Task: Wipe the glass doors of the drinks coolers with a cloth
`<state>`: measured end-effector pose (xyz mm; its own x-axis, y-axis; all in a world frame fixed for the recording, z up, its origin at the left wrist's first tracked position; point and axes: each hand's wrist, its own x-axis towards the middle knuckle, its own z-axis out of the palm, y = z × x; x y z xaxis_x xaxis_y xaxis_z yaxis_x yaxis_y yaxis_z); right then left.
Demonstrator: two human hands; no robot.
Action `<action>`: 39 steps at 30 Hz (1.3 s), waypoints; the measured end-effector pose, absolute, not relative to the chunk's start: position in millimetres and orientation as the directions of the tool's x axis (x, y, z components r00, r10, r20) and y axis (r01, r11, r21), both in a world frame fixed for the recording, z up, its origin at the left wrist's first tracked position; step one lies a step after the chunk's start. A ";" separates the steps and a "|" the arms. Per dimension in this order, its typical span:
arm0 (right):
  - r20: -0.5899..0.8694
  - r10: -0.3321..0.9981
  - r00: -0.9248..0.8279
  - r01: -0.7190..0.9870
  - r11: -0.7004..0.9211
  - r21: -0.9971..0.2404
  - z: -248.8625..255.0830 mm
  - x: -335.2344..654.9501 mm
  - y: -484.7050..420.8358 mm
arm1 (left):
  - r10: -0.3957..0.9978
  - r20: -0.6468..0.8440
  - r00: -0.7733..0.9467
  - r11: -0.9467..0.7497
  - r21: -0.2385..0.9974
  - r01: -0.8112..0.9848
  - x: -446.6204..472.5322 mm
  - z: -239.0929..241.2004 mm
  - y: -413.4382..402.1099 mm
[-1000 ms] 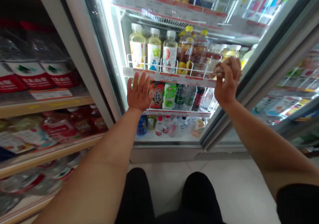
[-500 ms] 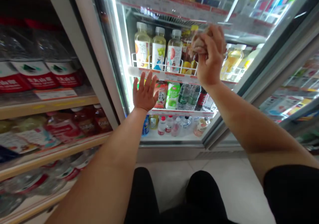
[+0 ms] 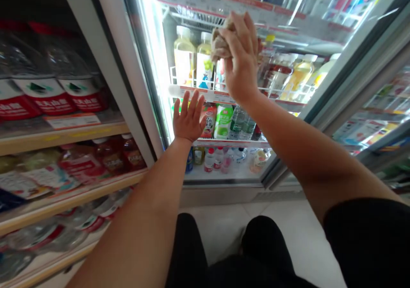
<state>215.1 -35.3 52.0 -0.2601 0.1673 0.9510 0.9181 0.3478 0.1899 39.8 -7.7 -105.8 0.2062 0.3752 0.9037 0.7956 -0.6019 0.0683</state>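
Note:
In the head view my right hand (image 3: 242, 62) is closed on a crumpled, brownish-grey cloth (image 3: 221, 45) and presses it to the glass door (image 3: 288, 34) of a lit drinks fridge. Behind the glass, several pale-yellow bottles (image 3: 185, 57) stand on the upper shelf, partly hidden by the cloth and hand. My left hand (image 3: 188, 119) lies flat against the same door, lower and further left, its fingers spread and nothing in it. Near its thumb, behind the glass, are a red drink pack (image 3: 209, 121) and a green drink pack (image 3: 223, 122).
At the left a wooden shelf rack (image 3: 64, 138) holds large red-labelled water bottles (image 3: 81, 94) and other drinks. The door's grey frame (image 3: 315, 104) runs down the right side, with another fridge door beyond. Below is a tiled floor (image 3: 224, 232), my knees over it.
My right hand has moved left across the glass with the cloth, now covering part of the pale bottles. The left hand stays almost in place on the door.

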 end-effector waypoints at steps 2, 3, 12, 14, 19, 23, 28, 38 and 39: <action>0.891 0.184 -0.415 0.862 0.392 0.320 43.4 205.0 -35.5 | 0.376 0.904 0.205 -0.600 0.069 0.797 39.9 -105.7 -7.6; 0.842 0.188 -0.506 0.812 0.432 0.392 39.9 201.0 -34.5 | 0.374 0.905 0.202 -0.599 0.070 0.798 39.9 -105.9 -7.2; 0.945 0.068 -0.321 0.843 0.474 0.252 63.0 214.0 -21.7 | 0.337 0.919 0.206 -0.585 0.033 0.810 38.2 -110.2 -2.8; 0.886 0.135 -0.444 0.797 0.512 0.321 53.6 219.3 -28.1 | 0.330 0.921 0.206 -0.582 0.027 0.813 37.9 -110.9 -2.2; 0.840 0.245 -0.484 0.795 0.524 0.305 48.5 244.9 -35.4 | 0.364 0.911 0.193 -0.602 0.072 0.795 37.3 -109.6 -2.7; 0.939 0.148 -0.309 0.863 0.459 0.212 41.7 276.8 -34.0 | 0.405 0.896 0.183 -0.616 0.120 0.778 37.2 -108.0 -3.5; 0.838 0.325 -0.439 0.816 0.535 0.219 8.0 309.5 -46.0 | 0.369 0.910 0.190 -0.585 0.069 0.808 36.6 -109.3 -2.7; 0.935 0.256 -0.245 0.869 0.485 0.095 -17.2 364.0 -54.3 | 0.400 0.901 0.166 -0.579 0.108 0.808 37.1 -106.8 -6.3; 0.915 0.277 -0.292 0.861 0.493 0.125 -24.4 366.6 -57.5 | 0.400 0.901 0.168 -0.575 0.105 0.811 36.9 -106.8 -6.2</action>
<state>366.6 -57.5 -24.4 -0.2920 0.2774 0.9153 0.8609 0.4932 0.1252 36.9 -6.2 -106.8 0.1677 0.4000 0.9010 0.8111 -0.5755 0.1045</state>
